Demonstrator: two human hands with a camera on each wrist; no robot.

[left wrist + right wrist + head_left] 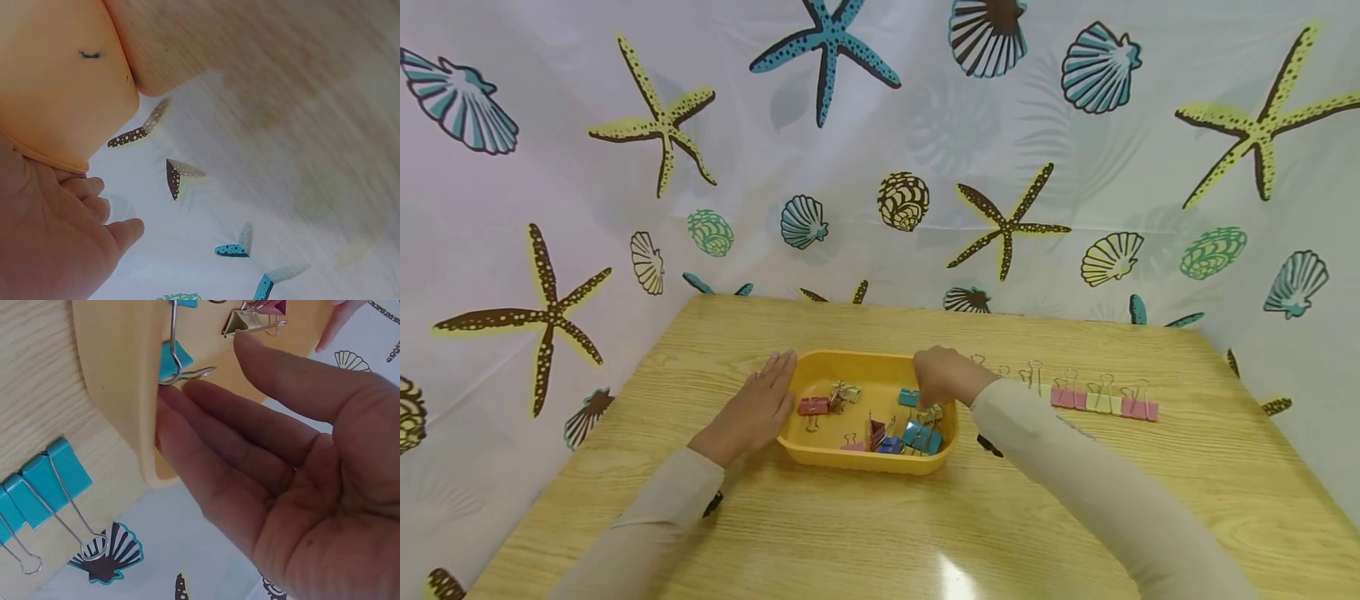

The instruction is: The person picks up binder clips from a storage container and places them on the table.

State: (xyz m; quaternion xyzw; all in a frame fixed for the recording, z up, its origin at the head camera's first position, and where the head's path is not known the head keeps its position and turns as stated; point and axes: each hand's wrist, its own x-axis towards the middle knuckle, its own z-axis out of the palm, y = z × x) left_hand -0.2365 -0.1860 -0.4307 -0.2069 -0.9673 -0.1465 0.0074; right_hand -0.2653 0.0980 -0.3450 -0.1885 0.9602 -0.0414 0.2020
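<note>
A yellow plastic tray (857, 458) holds loose binder clips in pink, blue, teal and pale yellow. My right hand (943, 377) reaches over its right end, fingers inside. In the right wrist view those fingers are extended along the inner wall, beside a teal binder clip (174, 361) with wire handles. The thumb (250, 350) stands apart, nothing pinched between it and the fingers. Against the tray's left end lies my left hand (760, 408), its fingers along the outside at the rim. A pink binder clip (813, 406) lies inside near that end.
Right of the tray, a row of binder clips runs along the wooden table (820, 533), among them a pink clip (1067, 398) and a pale yellow clip (1102, 403). My right forearm partly covers the row; teal clips (69, 469) show up close. A patterned curtain (865, 158) stands behind.
</note>
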